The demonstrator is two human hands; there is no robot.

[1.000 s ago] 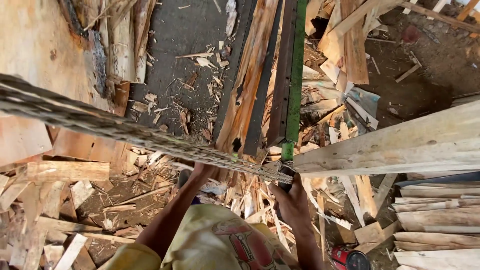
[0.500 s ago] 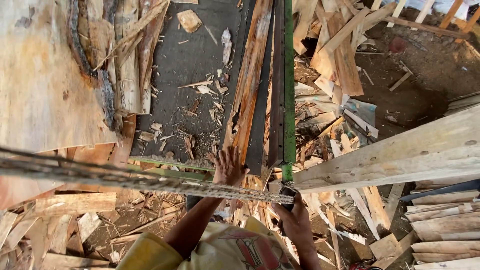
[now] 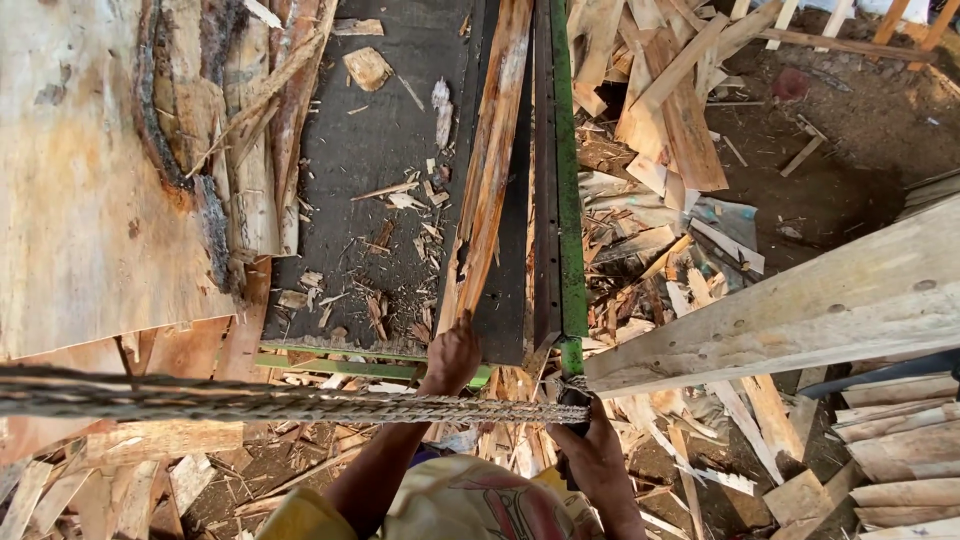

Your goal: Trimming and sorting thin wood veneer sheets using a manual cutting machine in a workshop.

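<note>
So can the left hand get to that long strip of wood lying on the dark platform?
Probably yes. The left hand is already on the near end of the long pale wood strip on the dark flat platform, with nothing between them.

Left hand [image 3: 452, 355] on wood strip [image 3: 490, 170], right hand [image 3: 592, 455] gripping handle [image 3: 571, 400].
</note>
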